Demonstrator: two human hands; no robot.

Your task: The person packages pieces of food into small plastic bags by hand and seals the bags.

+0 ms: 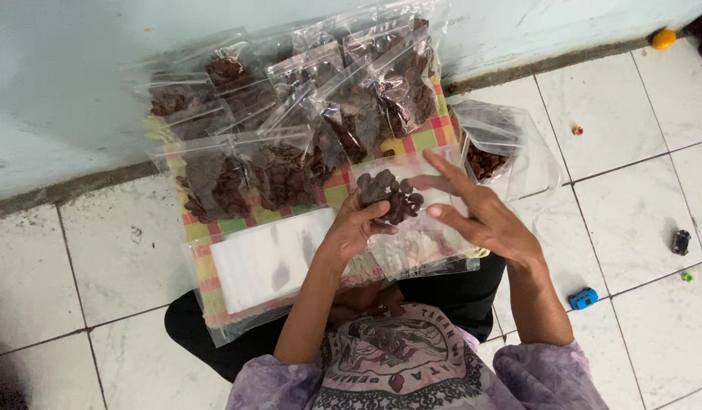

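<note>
The left hand [352,228] is cupped, fingers curled tight around a heap of dark brown chips [393,199]. The chips are thin, irregular, curled pieces with a matte, wrinkled surface; they bulge above the fingertips. The right hand [480,216] is spread flat, fingers straight and apart, palm turned toward the chips. It lies against a clear plastic pouch [419,247], glossy and creased, which sits between both hands at the near right corner of the checked cloth [418,142]. Whether the right hand pinches the pouch film cannot be determined.

The checked cloth is woven in red, green and yellow squares and lies on the white tiled floor [640,212], its far edge against the pale blue wall [62,83]. A stack of filled pouches [305,114] covers the far half of the cloth. Each is a transparent, shiny bag with a press-seal strip and holds the same dark brown chips. At the near left corner lies a flat stack of empty bags [267,258], smooth and translucent white. An open bag [497,148], slack and crumpled, stands at the right edge of the cloth with chips in its bottom.

A small blue toy car [583,298] and a small black toy car [680,242] rest on the tiles, well apart from the cloth.
</note>
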